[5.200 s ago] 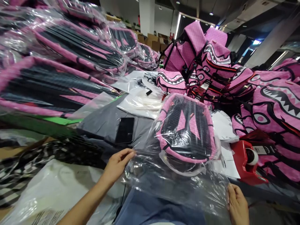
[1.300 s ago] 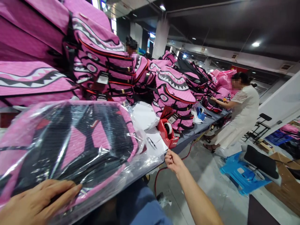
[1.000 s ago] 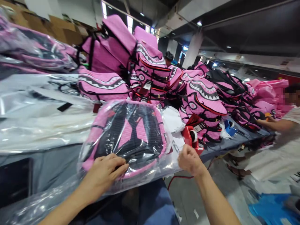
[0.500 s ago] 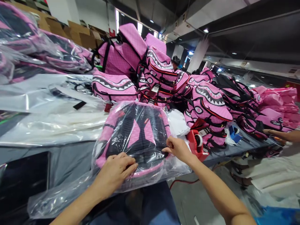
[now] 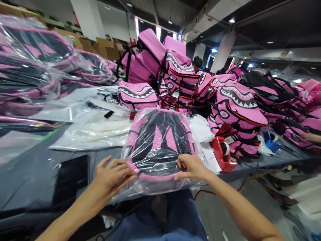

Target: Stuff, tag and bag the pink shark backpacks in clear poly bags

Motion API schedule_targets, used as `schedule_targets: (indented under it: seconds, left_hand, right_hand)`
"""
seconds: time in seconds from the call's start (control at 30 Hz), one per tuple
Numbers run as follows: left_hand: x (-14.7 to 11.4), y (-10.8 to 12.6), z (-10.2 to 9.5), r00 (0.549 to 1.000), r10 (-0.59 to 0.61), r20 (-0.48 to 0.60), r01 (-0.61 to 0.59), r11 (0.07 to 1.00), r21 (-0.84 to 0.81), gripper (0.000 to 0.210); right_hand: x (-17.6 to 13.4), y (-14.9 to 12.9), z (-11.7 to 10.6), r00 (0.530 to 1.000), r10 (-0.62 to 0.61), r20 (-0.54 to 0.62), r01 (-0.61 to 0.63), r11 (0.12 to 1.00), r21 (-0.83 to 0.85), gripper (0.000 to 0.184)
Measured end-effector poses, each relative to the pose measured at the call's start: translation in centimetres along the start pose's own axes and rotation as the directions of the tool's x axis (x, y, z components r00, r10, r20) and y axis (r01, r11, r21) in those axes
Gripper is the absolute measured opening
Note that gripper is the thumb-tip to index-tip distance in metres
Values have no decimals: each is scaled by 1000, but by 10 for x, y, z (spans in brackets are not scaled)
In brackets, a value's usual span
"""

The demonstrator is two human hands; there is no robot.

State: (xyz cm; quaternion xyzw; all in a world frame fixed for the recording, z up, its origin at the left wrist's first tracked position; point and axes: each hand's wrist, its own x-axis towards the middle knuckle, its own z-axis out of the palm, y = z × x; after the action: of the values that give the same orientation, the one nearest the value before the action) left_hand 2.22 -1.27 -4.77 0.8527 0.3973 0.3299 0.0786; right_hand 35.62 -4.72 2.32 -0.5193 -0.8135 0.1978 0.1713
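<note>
A pink and black backpack (image 5: 164, 157) lies back side up in a clear plastic bag (image 5: 152, 190) at the table's front edge. My left hand (image 5: 114, 174) is at its lower left corner, fingers stretched out along the plastic and partly spread. At the lower right of the backpack, my right hand (image 5: 192, 168) is closed, its curled fingers and thumb pinching the clear plastic. The bag's lower edge hangs at the table edge, and its left part is hidden behind my left hand.
A red tape dispenser (image 5: 223, 155) stands right of the backpack by white papers (image 5: 202, 129). Pink shark-mouth backpacks (image 5: 240, 103) pile up behind. Flat clear bags (image 5: 97, 130) and a black tablet-like slab (image 5: 71, 177) lie left. Bagged backpacks (image 5: 47, 50) are stacked far left. A blue dispenser (image 5: 272, 142) sits farther right.
My left hand has moved from the backpack's front to its lower left corner. The loose plastic spread toward the lower left is drawn in. The view has turned left.
</note>
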Motion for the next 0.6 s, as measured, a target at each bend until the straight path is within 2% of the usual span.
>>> schedule_targets:
  seconds: [0.07,0.13,0.17,0.2,0.23,0.27,0.3,0.33,0.4,0.43,0.5,0.57,0.6]
  left_hand:
    - [6,0,-8,994,-74,86,78,996,-46,31]
    - [15,7,-15,971,-149,188,168,982,-87,32]
    - [19,11,-17,958,-178,223,203,975,-94,32]
    - [23,16,-19,947,-201,250,230,969,-93,32]
    - [26,20,-21,938,-219,270,251,964,-89,32]
    - [28,23,-23,929,-237,283,270,959,-82,32]
    - [30,26,-24,920,-253,298,287,955,-75,32]
    - [32,29,-25,911,-266,315,301,951,-66,31]
    - [34,32,-27,893,-289,345,323,945,-46,29]
    - [35,33,-27,886,-300,355,333,942,-35,27]
    - [37,35,-28,874,-319,365,350,936,-20,25]
    - [37,36,-29,871,-329,366,359,933,-17,24]
    - [37,37,-29,871,-329,365,360,933,-18,24]
  right_hand:
    - [-14,-2,2,994,-72,-88,77,996,46,44]
    - [-39,3,-3,964,-116,-241,144,984,104,40]
    - [-55,11,-9,935,-86,-345,136,983,124,38]
    - [-73,22,-18,880,-5,-476,76,988,132,37]
    - [-92,37,-28,777,116,-619,-41,990,134,38]
    - [-110,54,-40,653,241,-718,-194,970,149,41]
    - [-127,73,-52,525,332,-783,-343,925,162,46]
    - [-141,93,-62,434,381,-816,-471,868,155,53]
    - [-160,127,-77,324,522,-789,-644,733,220,63]
    - [-164,140,-81,296,613,-733,-674,678,294,65]
    - [-165,157,-80,263,791,-553,-651,568,503,67]
    - [-159,166,-74,244,878,-412,-576,473,667,63]
    - [-156,168,-71,223,895,-387,-535,444,719,60]
